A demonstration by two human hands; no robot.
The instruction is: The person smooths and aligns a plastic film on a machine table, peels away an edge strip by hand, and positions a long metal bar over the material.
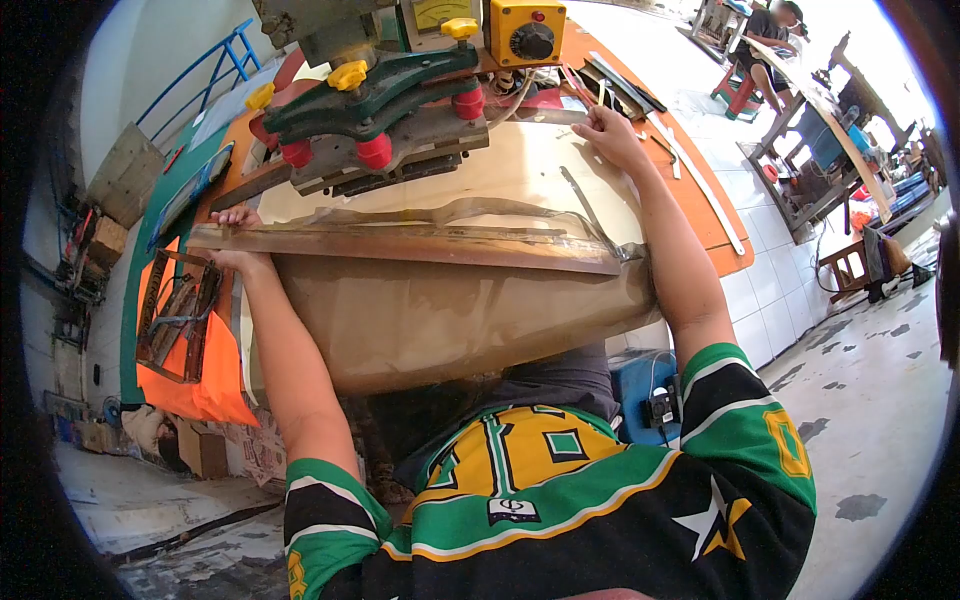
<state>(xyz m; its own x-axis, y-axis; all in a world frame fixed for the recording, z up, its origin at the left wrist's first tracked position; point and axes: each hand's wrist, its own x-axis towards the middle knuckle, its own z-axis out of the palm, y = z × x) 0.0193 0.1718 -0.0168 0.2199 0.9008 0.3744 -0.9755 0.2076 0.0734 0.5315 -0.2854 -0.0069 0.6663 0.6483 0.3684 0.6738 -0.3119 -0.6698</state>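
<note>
My left hand [238, 238] grips the left end of a long flat brown bar [440, 246], fingers over its far edge and thumb on the near side. The bar lies across a brownish translucent sheet [450, 315] that droops over the near table edge. My right hand [608, 136] is stretched forward to the far right of the work surface, its fingers curled together; what they hold, if anything, I cannot make out. Above and between my hands hangs the press head [385, 120], with a green frame, yellow knobs and red feet.
A yellow control box [526, 32] with a black dial sits beside the press. At left, a rusty metal frame [178, 315] rests on orange sheeting [205, 385]. Long strips [700, 185] lie on the orange tabletop at right. Another person [772, 45] sits at a far bench.
</note>
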